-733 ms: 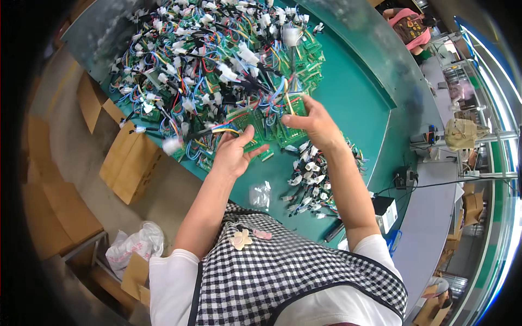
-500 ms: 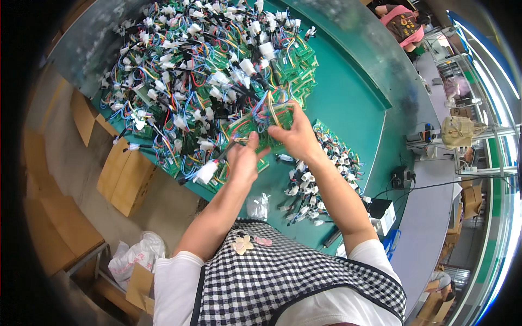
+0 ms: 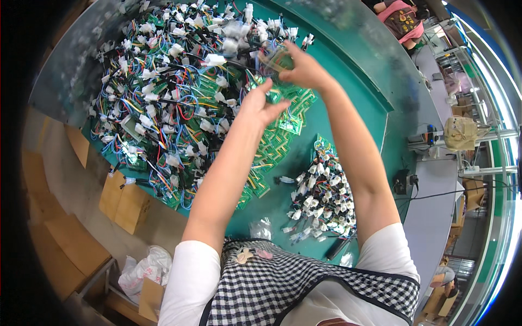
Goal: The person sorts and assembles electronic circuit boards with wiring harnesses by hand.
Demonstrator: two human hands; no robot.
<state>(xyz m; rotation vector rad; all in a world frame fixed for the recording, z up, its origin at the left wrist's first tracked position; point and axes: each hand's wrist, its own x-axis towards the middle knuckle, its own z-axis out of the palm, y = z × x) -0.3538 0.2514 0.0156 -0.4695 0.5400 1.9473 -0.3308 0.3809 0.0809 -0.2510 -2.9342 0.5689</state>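
- Head view, as I read it from my remote seat: a blurred green board (image 3: 277, 61) lies at the fingertips of the right hand (image 3: 305, 71), over the far right part of a heap of wired circuit boards (image 3: 179, 81).
- From the left hand (image 3: 256, 106), that board is forward and slightly right; the right hand is nearer. Blur hides its long axis from me.
- Right hand: thumb and forefinger stand apart around the board, but I cannot tell whether they pinch it.
- Left hand: thumb and fingers are spread, with a bright green board (image 3: 273, 96) showing in the gap; held or merely behind, I cannot tell.
- Nearer the body, I see a smaller bunch of white connectors (image 3: 326, 195) on the green table (image 3: 364, 103), between the forearms and touched by neither hand.
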